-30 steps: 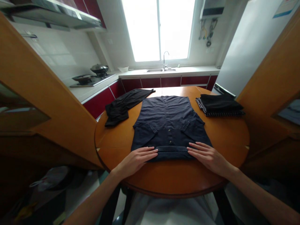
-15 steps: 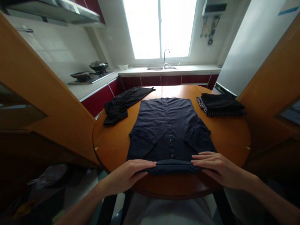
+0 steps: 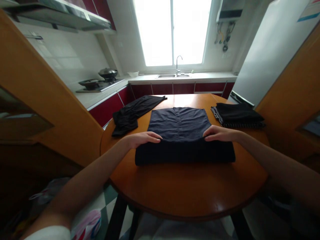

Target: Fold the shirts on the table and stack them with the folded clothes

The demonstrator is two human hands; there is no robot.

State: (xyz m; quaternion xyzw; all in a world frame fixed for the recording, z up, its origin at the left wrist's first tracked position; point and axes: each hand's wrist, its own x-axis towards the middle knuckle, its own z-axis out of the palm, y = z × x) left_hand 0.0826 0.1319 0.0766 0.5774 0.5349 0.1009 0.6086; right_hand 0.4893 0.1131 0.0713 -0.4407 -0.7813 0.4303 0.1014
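Note:
A dark navy button-front shirt [image 3: 178,121] lies on the round wooden table [image 3: 190,186], its near part folded up and over toward the window. My left hand [image 3: 145,138] pinches the folded hem at its left side. On the right side of the same hem, my right hand [image 3: 218,133] grips the cloth between thumb and fingers. The hem stretches in a slightly sagging line between both hands. The folded part hides the lower buttons. Farther up, the collar end of the shirt rests flat.
A crumpled black garment [image 3: 136,111] lies at the table's far left. Folded dark clothes [image 3: 238,113] are stacked at the far right. Beyond the table are a stove with pans [image 3: 108,74], a sink [image 3: 173,76] and a white fridge [image 3: 272,53].
Both hands have moved away from the table's near edge, carrying the hem up over the shirt. The lower part is now doubled over, and bare table shows in front of it.

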